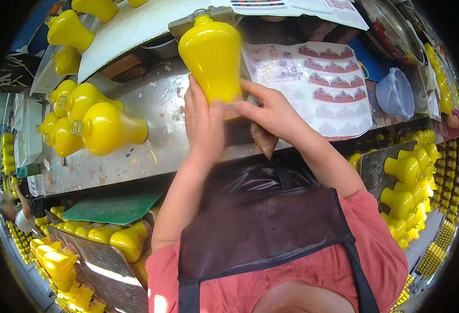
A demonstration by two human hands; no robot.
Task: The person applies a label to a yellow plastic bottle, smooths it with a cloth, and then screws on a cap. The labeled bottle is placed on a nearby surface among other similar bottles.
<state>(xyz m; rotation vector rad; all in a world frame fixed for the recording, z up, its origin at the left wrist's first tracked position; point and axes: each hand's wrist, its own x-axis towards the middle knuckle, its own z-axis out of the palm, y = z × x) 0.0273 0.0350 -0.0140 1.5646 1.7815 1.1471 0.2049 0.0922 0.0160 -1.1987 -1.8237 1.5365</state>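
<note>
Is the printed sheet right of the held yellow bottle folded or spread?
Spread: the sheet lies opened out beside the bottle, its printed rows facing up and no fold visible.

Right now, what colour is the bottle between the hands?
The bottle is a glossy bright yellow, seen best in the head view.

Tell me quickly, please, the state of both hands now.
Left hand: holding the yellow bottle from its left.
Right hand: touching the bottle's near end; whether it grips the brown piece cannot be told.
</note>
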